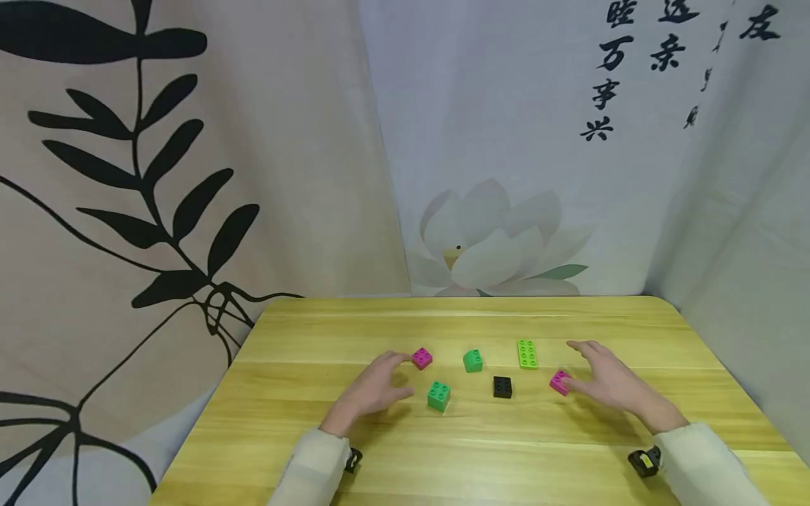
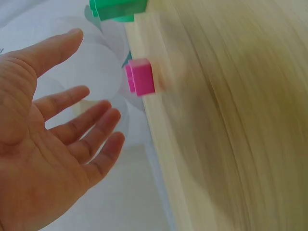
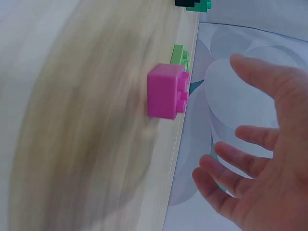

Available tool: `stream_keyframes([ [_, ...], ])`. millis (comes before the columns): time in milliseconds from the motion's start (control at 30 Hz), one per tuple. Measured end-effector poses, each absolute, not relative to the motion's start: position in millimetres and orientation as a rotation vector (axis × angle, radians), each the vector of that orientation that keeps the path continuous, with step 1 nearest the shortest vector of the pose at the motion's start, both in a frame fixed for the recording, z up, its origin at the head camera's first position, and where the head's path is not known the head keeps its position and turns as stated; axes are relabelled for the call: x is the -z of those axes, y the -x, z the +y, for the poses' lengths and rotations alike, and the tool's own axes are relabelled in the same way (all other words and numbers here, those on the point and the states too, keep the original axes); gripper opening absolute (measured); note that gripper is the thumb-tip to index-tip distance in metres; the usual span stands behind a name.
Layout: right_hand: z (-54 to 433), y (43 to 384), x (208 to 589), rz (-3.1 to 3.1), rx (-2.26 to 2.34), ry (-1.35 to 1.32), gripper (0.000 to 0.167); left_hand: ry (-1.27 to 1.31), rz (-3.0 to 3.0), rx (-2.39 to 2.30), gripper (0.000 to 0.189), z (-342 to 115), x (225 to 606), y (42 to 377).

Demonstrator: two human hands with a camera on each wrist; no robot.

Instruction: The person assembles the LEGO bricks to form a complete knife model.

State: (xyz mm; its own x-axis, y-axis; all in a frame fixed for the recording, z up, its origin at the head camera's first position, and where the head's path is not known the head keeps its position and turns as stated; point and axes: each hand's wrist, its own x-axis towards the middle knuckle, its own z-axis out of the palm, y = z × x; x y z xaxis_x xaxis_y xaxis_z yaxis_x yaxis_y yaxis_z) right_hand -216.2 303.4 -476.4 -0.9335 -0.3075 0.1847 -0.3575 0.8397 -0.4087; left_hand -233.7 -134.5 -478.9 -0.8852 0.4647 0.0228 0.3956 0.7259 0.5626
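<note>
My left hand point(image 1: 375, 388) hovers over the table with fingers spread and nothing in its grasp. Just past its fingertips lies a magenta brick point(image 1: 422, 358), and to its right a green brick point(image 1: 439, 396). Over on the right, my right hand point(image 1: 610, 379) is held out, fingers apart and thumb near a second magenta brick point(image 1: 560, 382). In the right wrist view that magenta brick point(image 3: 163, 91) stands on the table, apart from the palm and fingers. The left wrist view shows a gap between the left fingers and their magenta brick point(image 2: 141, 77).
Between the hands lie another green brick point(image 1: 472, 361), a black brick point(image 1: 503, 387) and a longer light green brick point(image 1: 527, 354). They sit on a wooden table point(image 1: 405, 457). A printed curtain point(image 1: 316, 140) hangs behind its far edge.
</note>
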Motion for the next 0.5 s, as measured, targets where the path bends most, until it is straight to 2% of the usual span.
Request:
stream_keyframes([
  [133, 298.7, 221.6, 475.8, -2.902, -0.701, -0.548, 0.071, -0.737, 2.726, -0.917, 0.055, -125.0, 477.5, 234.4],
  [500, 283.5, 240.3, 476.3, -3.011, -0.765, -0.584, 0.067, -0.804, 2.612, -0.849, 0.063, -102.6, 478.2, 235.1],
])
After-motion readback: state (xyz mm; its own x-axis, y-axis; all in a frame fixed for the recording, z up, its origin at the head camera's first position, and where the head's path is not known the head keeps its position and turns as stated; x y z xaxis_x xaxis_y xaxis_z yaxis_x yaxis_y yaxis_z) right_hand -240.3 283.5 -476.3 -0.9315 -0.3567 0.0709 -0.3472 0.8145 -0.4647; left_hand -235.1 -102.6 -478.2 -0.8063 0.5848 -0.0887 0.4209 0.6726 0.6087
